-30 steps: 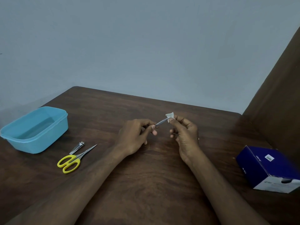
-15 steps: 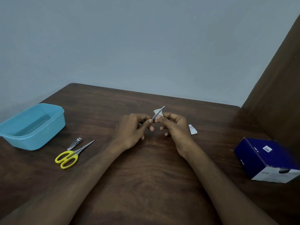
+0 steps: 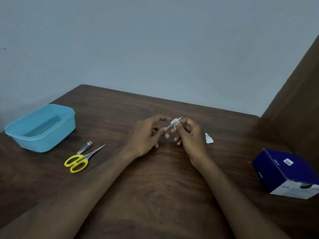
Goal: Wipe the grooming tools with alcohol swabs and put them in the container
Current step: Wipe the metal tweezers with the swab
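Both hands meet above the middle of the table (image 3: 155,195), and the move turns on how the small metal tool (image 3: 170,125) lies between them: its long axis runs diagonally, low end toward the left hand (image 3: 146,137), high end up and away toward the right hand (image 3: 189,135). The left hand pinches the low end between thumb and fingertip, while the right hand pinches a white alcohol swab (image 3: 174,121) around the upper part of the shaft, so a wipe would likely run along that axis toward the tip. What kind of tool it is cannot be told; most of it is hidden by fingers and swab. 2 more tools lie untouched well to the left, nearer the left hand: yellow-handled scissors (image 3: 78,161) and nail clippers (image 3: 85,147) just beside them, blades pointing up and right. The blue container (image 3: 22,138) stands beyond them at the left edge, seemingly holding no tools, though its near wall hides part of the floor. A torn wrapper (image 3: 208,138) lies just right of the right hand, and a dark blue box (image 3: 283,169) sits at the far right, partly cut off.
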Demonstrator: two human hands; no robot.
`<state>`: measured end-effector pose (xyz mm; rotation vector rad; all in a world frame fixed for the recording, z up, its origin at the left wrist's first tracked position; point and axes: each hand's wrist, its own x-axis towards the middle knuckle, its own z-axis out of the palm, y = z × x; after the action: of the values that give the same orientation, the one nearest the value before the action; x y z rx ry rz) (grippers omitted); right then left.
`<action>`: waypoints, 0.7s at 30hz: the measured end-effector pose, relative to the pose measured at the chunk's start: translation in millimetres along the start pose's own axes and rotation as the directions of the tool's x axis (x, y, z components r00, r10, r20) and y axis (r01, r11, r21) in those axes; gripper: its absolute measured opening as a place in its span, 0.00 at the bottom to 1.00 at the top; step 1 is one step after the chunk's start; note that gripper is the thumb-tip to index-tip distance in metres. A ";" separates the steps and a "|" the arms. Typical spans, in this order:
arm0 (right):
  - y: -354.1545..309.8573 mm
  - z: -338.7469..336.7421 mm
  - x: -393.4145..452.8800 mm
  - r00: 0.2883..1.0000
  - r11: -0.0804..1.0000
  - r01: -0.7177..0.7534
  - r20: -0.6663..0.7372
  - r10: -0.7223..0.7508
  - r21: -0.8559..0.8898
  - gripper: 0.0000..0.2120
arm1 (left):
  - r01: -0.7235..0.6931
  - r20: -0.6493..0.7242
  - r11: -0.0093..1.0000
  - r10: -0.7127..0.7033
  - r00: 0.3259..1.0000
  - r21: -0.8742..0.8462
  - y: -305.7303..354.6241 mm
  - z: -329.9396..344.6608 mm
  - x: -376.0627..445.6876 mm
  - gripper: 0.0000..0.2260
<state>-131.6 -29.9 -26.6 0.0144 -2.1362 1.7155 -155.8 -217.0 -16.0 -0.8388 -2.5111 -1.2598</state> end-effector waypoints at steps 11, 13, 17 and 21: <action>-0.6 -4.0 1.7 0.997 0.995 -0.070 -0.013 0.071 0.076 0.06 | -0.001 0.034 1.000 0.000 0.999 0.026 -2.5 1.2 0.9 0.14; -2.0 -4.5 1.7 0.995 0.986 -0.088 -0.025 0.093 0.142 0.10 | -0.008 0.040 1.000 0.007 0.999 0.023 -2.2 0.4 1.0 0.13; -2.0 -4.4 0.0 0.996 0.986 -0.077 -0.030 0.082 0.150 0.09 | -0.004 0.044 1.000 0.003 0.999 0.005 -2.5 0.9 0.6 0.11; -0.2 -4.9 0.2 0.998 0.992 -0.065 -0.019 0.068 0.107 0.02 | 0.010 0.037 1.000 -0.010 0.999 0.001 -4.2 2.2 0.6 0.11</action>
<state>-130.3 -25.3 -25.6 -0.0472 -2.0482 1.8570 -158.5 -217.0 -19.9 -0.8580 -2.5473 -1.2577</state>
